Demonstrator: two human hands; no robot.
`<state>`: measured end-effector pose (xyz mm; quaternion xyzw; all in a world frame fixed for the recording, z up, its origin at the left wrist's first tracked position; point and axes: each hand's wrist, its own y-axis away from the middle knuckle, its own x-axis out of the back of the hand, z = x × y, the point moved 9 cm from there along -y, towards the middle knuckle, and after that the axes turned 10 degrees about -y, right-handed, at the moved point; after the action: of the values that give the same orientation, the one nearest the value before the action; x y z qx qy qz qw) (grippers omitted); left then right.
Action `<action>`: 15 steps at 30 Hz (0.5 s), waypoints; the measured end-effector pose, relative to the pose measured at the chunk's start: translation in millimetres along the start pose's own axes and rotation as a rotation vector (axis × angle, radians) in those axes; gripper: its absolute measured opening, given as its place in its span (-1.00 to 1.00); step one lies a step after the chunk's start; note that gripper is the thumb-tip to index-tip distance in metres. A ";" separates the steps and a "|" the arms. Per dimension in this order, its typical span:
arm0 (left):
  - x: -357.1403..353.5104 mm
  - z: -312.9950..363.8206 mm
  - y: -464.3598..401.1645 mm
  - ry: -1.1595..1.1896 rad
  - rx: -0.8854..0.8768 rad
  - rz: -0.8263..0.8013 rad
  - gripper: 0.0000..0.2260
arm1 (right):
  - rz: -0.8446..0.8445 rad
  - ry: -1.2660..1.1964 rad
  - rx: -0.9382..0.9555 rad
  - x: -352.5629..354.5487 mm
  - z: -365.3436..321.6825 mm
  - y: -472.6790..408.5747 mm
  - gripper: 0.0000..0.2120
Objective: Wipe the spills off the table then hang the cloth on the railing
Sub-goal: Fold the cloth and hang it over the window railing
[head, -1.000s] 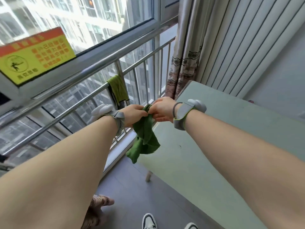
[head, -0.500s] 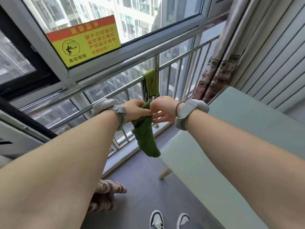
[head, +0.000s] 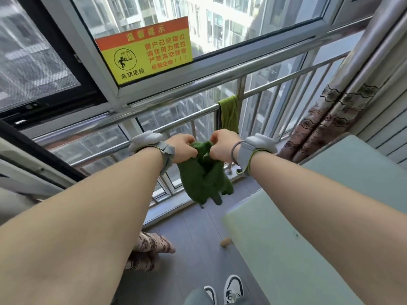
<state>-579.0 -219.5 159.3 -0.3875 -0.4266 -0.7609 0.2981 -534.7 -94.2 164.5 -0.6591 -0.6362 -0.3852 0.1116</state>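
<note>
Mid-frame, the left hand (head: 184, 148) and right hand (head: 222, 145) each grip the bunched green cloth (head: 204, 177), fingertips buried in its folds; the railing (head: 187, 116) runs behind.

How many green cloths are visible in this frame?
2. One dark green cloth hangs bunched between the left hand and right hand; a lighter green cloth is draped over the railing behind them.

Both arms were bare, with no sleeves. Each wrist wore a grey band (head: 245, 152) with a rounded grey box (head: 147, 138) on top. White and black shoes (head: 234, 288) showed below the arms.
</note>
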 end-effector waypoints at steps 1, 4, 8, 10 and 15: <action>4.4 -6.5 -1.2 -0.028 0.018 0.026 -0.88 | -0.003 0.082 0.024 1.5 -0.1 -4.1 -0.79; 16.2 -25.9 -5.8 -0.093 0.066 0.090 -0.85 | -0.012 0.246 0.083 1.9 -3.4 -14.6 -0.77; 24.3 -43.5 -20.0 -0.195 0.082 0.160 -0.83 | -0.001 0.414 0.137 0.2 -8.9 -34.4 -0.90; 31.8 -58.9 -31.9 -0.226 0.117 0.201 -0.83 | 0.001 0.459 0.108 2.2 -8.8 -49.6 -0.92; 41.4 -112.5 -72.1 -0.223 0.221 0.204 -0.69 | 0.049 0.460 0.003 2.0 -19.0 -95.7 -0.79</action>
<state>-694.9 -290.6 126.3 -0.4756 -0.4967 -0.6274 0.3654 -630.4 -89.0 145.9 -0.5690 -0.5785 -0.5213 0.2640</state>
